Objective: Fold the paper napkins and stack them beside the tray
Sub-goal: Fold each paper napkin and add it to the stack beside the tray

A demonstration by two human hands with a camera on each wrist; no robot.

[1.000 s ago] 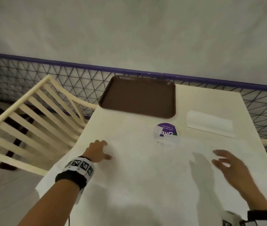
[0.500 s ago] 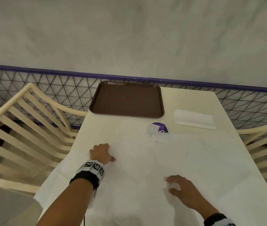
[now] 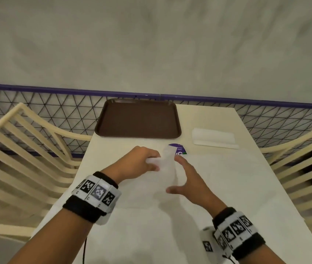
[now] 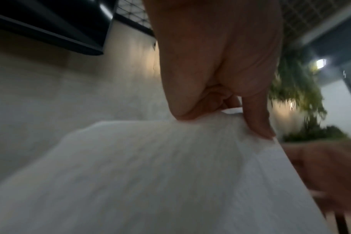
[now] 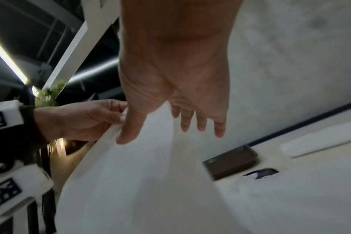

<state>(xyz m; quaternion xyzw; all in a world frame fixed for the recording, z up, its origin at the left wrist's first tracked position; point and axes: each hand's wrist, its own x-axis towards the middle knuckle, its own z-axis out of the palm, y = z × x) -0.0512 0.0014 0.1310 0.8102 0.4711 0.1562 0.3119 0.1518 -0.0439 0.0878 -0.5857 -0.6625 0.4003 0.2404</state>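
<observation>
White paper napkin (image 3: 167,164) is now being lifted mid-table by the left hand (image 3: 138,162), fingers pinching its edge, where earlier it was lying flat. Right hand (image 3: 187,180) is reaching in, fingers spread, holding nothing. Folding is starting; folded napkin (image 3: 214,137) is lying near the far right edge beside the tray (image 3: 138,119).

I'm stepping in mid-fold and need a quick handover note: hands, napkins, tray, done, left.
Left hand pinches the lifted edge of the large white paper napkin spread on the cream table.
Right hand is open, fingers spread beside the raised flap.
Done: one folded white napkin lies right of the brown plastic tray.
Left: finish this fold, then stack it on that one.
</observation>
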